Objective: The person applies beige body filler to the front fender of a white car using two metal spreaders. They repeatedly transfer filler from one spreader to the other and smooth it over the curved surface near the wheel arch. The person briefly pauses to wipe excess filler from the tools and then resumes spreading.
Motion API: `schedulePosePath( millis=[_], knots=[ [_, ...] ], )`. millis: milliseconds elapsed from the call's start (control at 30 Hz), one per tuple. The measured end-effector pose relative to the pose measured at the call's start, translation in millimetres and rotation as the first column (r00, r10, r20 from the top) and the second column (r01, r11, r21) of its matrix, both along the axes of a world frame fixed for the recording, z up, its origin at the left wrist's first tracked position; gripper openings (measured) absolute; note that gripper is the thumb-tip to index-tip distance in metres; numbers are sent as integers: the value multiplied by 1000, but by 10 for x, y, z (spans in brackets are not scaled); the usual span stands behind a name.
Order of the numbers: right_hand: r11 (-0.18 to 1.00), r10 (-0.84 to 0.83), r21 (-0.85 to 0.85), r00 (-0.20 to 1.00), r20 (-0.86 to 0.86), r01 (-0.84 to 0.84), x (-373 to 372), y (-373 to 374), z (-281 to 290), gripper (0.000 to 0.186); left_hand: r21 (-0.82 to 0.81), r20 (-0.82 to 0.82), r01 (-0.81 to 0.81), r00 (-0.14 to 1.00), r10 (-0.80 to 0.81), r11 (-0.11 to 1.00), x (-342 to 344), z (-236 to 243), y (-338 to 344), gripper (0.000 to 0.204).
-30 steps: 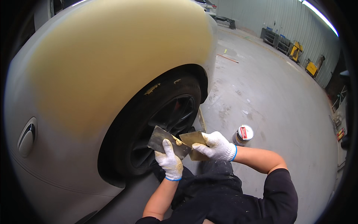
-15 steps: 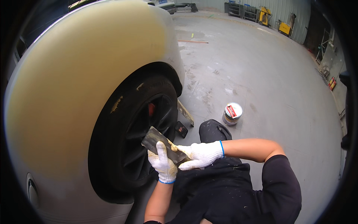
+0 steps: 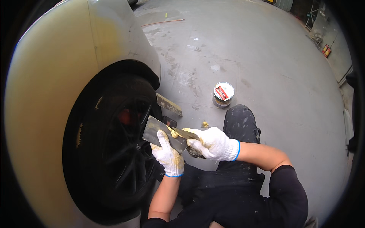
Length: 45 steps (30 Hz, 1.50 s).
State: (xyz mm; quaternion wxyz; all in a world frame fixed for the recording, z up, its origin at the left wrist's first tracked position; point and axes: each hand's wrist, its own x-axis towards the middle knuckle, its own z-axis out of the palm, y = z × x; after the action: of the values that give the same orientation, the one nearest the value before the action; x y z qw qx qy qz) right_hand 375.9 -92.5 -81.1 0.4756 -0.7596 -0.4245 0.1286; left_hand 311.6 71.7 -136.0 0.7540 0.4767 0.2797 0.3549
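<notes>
Both my hands wear white knitted gloves stained with yellow putty. My left hand [image 3: 168, 157] grips a flat grey spreader plate [image 3: 155, 130], its thumb lying on top. A lump of yellow putty [image 3: 174, 133] sits on the plate's upper edge. In my right hand [image 3: 218, 143] is a putty knife [image 3: 184, 133], its blade against the plate beside the putty. The knife's grip is partly hidden by the glove. To the left stands a pale car body [image 3: 49, 95] with a yellowish patch [image 3: 108, 38], above a black wheel [image 3: 127, 152].
A lidded can [image 3: 224, 94] with a red-and-white packet on top stands on the grey floor. A putty-smeared board [image 3: 169, 104], a small dark box [image 3: 170, 122] and a yellow lump [image 3: 205, 124] lie nearer the wheel. Red extinguishers [image 3: 326, 51] stand by the right wall.
My view has tilted down and shifted. My right hand has turned, and the putty knife's blade shows over the plate. The lump on the floor has come into sight.
</notes>
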Motion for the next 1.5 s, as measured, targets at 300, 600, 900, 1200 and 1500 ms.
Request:
schedulePosePath(
  millis=[300,600,900,1200,1500],
  knots=[
    [709,214,-607,930,-299,-359,695,-279,-7,40,69,116,289,948,-295,955,374,-442,-532,34],
    [900,-343,-201,344,-874,388,1496,-847,-1176,27,-331,-136,-12,990,-35,943,974,-1340,-923,44],
    [775,-595,-313,467,-654,549,1235,-1041,-3575,26,93,-921,931,215,-325,352,567,-2589,-1052,46],
    [724,-625,-542,738,-255,427,1532,-456,-4256,48,221,-967,971,231,106,-95,1323,-3552,-817,49],
    [673,-308,-154,84,-948,724,1537,-1249,-4330,46,275,-959,961,272,79,25,1439,-3575,-611,29]
  ],
)
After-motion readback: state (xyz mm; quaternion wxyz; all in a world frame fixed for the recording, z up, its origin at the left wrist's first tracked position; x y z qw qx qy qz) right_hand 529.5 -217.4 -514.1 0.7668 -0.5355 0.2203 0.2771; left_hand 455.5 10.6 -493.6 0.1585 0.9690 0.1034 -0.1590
